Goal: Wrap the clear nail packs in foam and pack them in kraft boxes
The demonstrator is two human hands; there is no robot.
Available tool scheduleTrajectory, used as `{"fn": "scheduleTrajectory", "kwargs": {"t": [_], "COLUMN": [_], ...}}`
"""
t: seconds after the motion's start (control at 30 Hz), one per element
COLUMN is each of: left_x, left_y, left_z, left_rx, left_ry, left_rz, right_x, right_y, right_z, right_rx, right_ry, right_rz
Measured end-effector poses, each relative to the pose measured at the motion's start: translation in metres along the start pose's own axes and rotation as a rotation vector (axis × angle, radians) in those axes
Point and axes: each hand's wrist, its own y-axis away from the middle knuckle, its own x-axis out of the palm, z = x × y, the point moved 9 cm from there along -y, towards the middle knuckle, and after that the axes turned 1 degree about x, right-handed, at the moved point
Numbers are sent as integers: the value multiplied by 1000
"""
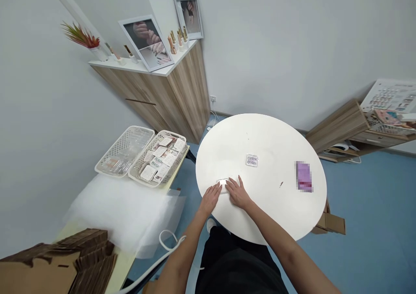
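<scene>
Close to the near left edge of the round white table, a small flat clear-and-white case lies between my two hands. My left hand holds its left side, fingertips pressed on the edge. On the other side my right hand grips the case with its fingers, the thumb sticking out. Fine detail under the fingertips is hidden. Farther back on the table, a clear case of purple false nails lies flat, apart from both hands.
A blurred-out purple item sits at the table's right. Left of the table stand a basket of small packs, a basket of clear cases, white foam sheets and stacked folded cardboard. A wooden cabinet stands behind.
</scene>
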Motion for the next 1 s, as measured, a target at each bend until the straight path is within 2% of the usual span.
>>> {"fn": "scheduleTrajectory", "kwargs": {"t": [0.2,0.33,0.5,0.63,0.73,0.87,0.93,1.0], "left_x": [-8,-15,-17,-27,-28,-25,-31,-46], "left_y": [-18,-23,-19,-27,-34,-25,-18,-15], "left_z": [9,16,19,23,46,89,104,106], "left_rx": [-18,-74,-182,-201,-320,-540,-637,-680], "left_ry": [205,355,543,584,562,523,468,377], "left_rz": [41,41,92,88,135,189,148,16], "right_x": [1,-9,-27,-31,-29,-19,-9,-1], "right_y": [-13,-24,-19,-23,-36,-59,-68,-76], "right_z": [-2,-3,-1,-10,-23,-45,-54,-60], "right_rx": [21,4,9,60,80,136,174,206], "right_ry": [-6,-32,-58,-34,-47,-95,-104,-110], "right_rz": [33,89,152,203,238,302,355,395]}}
